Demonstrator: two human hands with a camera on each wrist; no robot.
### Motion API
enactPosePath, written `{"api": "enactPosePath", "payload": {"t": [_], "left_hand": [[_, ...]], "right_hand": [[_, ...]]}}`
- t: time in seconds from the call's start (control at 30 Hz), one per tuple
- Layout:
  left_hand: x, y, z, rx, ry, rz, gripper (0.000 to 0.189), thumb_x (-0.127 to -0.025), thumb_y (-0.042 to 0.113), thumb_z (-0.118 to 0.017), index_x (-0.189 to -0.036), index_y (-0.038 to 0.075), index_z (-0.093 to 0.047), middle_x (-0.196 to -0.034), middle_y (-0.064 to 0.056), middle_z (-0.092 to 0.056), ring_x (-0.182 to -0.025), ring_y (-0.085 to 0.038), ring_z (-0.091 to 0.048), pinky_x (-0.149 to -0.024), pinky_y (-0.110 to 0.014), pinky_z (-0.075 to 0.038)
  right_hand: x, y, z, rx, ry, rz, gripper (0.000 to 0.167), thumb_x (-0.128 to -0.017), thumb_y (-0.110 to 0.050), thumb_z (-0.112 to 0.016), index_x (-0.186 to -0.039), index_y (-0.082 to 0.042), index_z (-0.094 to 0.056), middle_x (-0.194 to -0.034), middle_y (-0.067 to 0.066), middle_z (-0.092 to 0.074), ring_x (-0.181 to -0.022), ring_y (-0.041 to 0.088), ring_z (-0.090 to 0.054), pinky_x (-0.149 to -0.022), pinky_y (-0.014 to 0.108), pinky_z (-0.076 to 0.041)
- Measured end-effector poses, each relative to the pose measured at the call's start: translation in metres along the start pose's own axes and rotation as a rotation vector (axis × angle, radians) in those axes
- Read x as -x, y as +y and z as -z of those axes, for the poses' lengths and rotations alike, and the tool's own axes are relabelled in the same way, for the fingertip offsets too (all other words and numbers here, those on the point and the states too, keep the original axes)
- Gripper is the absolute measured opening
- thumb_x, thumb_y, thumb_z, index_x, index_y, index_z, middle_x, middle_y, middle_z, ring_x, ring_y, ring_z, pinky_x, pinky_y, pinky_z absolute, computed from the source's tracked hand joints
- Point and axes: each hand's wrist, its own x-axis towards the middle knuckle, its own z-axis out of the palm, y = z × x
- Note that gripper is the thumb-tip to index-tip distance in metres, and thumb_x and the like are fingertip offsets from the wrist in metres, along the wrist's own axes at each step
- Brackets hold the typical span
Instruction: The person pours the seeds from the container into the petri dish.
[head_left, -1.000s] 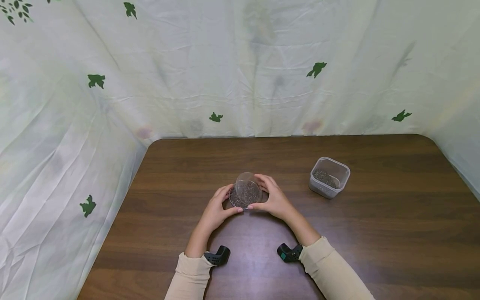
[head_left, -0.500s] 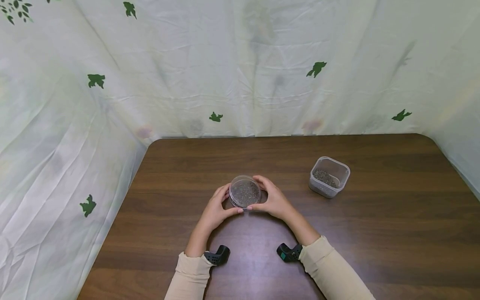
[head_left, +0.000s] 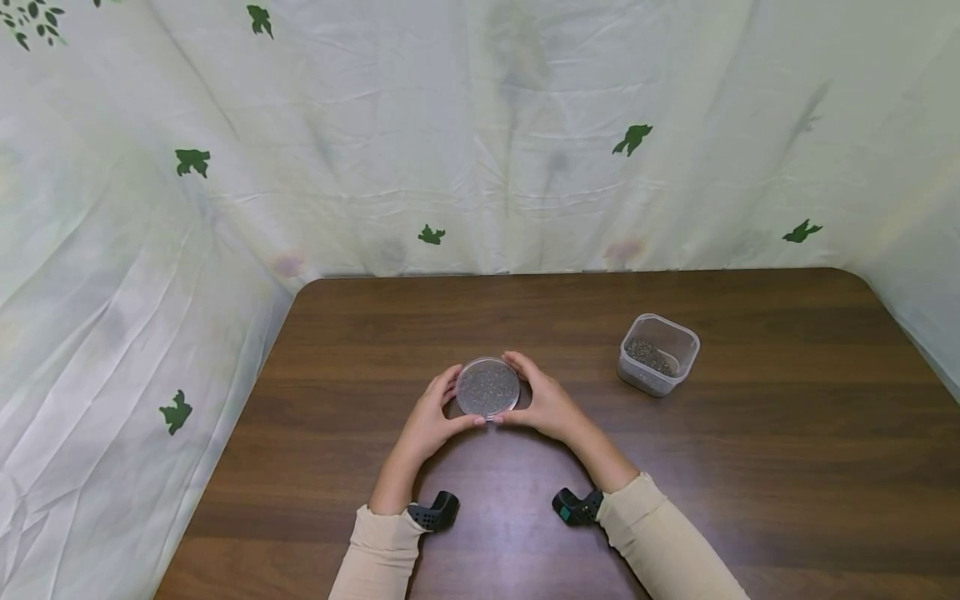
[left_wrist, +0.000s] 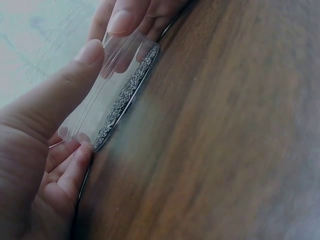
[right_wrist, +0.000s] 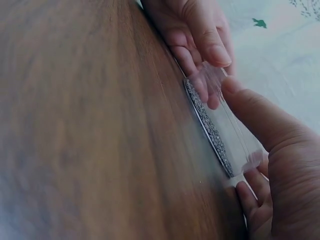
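Note:
A clear, round plastic container [head_left: 488, 406] stands on the brown table, with a clear lid [head_left: 487, 375] lying level over its top. Through its wall, both wrist views show a thin layer of dark grey granules [left_wrist: 122, 100] along the bottom. My left hand [head_left: 435, 421] curves round the left side, thumb at the near edge up by the lid's rim and fingers behind. From the right, my right hand [head_left: 549, 406] holds it the same way, its thumb [right_wrist: 250, 107] close to the left thumb. The fingers on the far side show partly through the clear wall.
A translucent, roughly square tub [head_left: 647, 383] with some of the same-looking granules [head_left: 649, 357] stands at the right, farther back on the table [head_left: 787, 433]. A pale curtain [head_left: 510, 167] with green bird shapes hangs behind the table's back edge.
The lid, tilted and off-centre over the container one second ago, has come down level over it between both hands. The hands have barely moved; the tub stays where it was.

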Motion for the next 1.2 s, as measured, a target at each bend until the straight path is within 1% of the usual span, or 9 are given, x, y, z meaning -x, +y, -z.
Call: {"api": "enactPosePath", "payload": {"t": [0.1, 0.23, 0.33, 0.47, 0.6, 0.7, 0.9, 1.0, 1.2], "left_hand": [[0.001, 0.008, 0.002, -0.011, -0.010, 0.015, 0.080, -0.068, 0.005, -0.077, -0.131, -0.013, -0.031, -0.128, -0.029, -0.036, -0.117, -0.038, -0.039, -0.098, -0.039, -0.036], [0.001, 0.008, 0.001, -0.017, -0.006, 0.013, 0.079, -0.069, 0.005, -0.077, -0.131, -0.013, -0.031, -0.128, -0.028, -0.036, -0.117, -0.038, -0.040, -0.098, -0.039, -0.036], [-0.002, -0.007, -0.002, -0.008, 0.010, -0.002, 0.081, -0.067, 0.005, -0.078, -0.132, -0.012, -0.032, -0.129, -0.028, -0.036, -0.117, -0.038, -0.040, -0.098, -0.040, -0.036], [-0.005, -0.027, -0.006, -0.028, 0.017, -0.007, 0.083, -0.066, 0.009, -0.079, -0.132, -0.008, -0.034, -0.129, -0.024, -0.037, -0.116, -0.036, -0.041, -0.098, -0.038, -0.037], [-0.005, -0.031, -0.006, -0.045, 0.011, -0.009, 0.083, -0.066, 0.016, -0.080, -0.133, -0.005, -0.036, -0.128, -0.020, -0.038, -0.116, -0.031, -0.042, -0.097, -0.033, -0.038], [-0.005, -0.032, -0.005, -0.047, 0.008, -0.005, 0.083, -0.067, 0.020, -0.080, -0.133, -0.003, -0.036, -0.129, -0.017, -0.039, -0.116, -0.028, -0.042, -0.097, -0.029, -0.037], [-0.005, -0.032, -0.005, -0.050, 0.010, -0.025, 0.078, -0.071, 0.021, -0.077, -0.134, -0.002, -0.036, -0.130, -0.017, -0.038, -0.117, -0.027, -0.043, -0.097, -0.028, -0.037], [-0.005, -0.033, -0.005, -0.050, 0.016, -0.043, 0.075, -0.076, 0.022, -0.073, -0.136, -0.001, -0.035, -0.134, -0.017, -0.036, -0.118, -0.028, -0.042, -0.098, -0.029, -0.036], [-0.005, -0.031, -0.005, -0.123, 0.048, -0.057, 0.072, -0.082, 0.028, -0.066, -0.140, 0.006, -0.030, -0.141, -0.013, -0.031, -0.125, -0.027, -0.034, -0.103, -0.041, -0.029]], "right_hand": [[0.000, 0.001, 0.000, 0.011, -0.006, 0.002, 0.093, -0.063, -0.030, -0.082, -0.138, -0.005, -0.031, -0.135, 0.008, -0.042, -0.118, 0.022, -0.043, -0.098, 0.039, -0.036], [0.001, 0.001, -0.001, 0.049, 0.006, 0.009, 0.094, -0.063, -0.034, -0.081, -0.138, -0.005, -0.032, -0.133, 0.010, -0.044, -0.113, 0.024, -0.047, -0.094, 0.039, -0.039], [0.001, 0.000, -0.001, 0.065, 0.011, 0.003, 0.093, -0.063, -0.035, -0.081, -0.137, -0.006, -0.033, -0.131, 0.011, -0.045, -0.110, 0.024, -0.049, -0.092, 0.040, -0.041], [0.002, -0.001, 0.000, 0.086, -0.016, -0.028, 0.093, -0.065, -0.035, -0.080, -0.139, -0.009, -0.032, -0.134, 0.009, -0.042, -0.117, 0.022, -0.043, -0.097, 0.040, -0.037], [0.002, -0.002, 0.000, 0.102, -0.035, -0.038, 0.092, -0.066, -0.034, -0.080, -0.140, -0.010, -0.031, -0.137, 0.008, -0.038, -0.123, 0.021, -0.037, -0.100, 0.040, -0.032], [0.002, -0.002, 0.000, 0.088, -0.026, -0.028, 0.088, -0.068, -0.033, -0.078, -0.139, -0.009, -0.032, -0.137, 0.007, -0.039, -0.122, 0.020, -0.037, -0.101, 0.040, -0.032], [0.003, -0.002, 0.002, 0.036, 0.004, -0.020, 0.072, -0.081, -0.035, -0.067, -0.138, -0.008, -0.034, -0.135, 0.009, -0.041, -0.120, 0.021, -0.041, -0.099, 0.041, -0.034], [0.004, -0.004, 0.004, 0.016, 0.014, -0.037, 0.066, -0.086, -0.038, -0.059, -0.139, -0.009, -0.033, -0.137, 0.009, -0.039, -0.122, 0.021, -0.038, -0.101, 0.041, -0.032], [0.007, -0.009, 0.009, 0.017, 0.086, -0.019, 0.056, -0.092, -0.036, -0.049, -0.140, -0.011, -0.032, -0.141, 0.005, -0.033, -0.128, 0.020, -0.029, -0.104, 0.041, -0.026]]}}
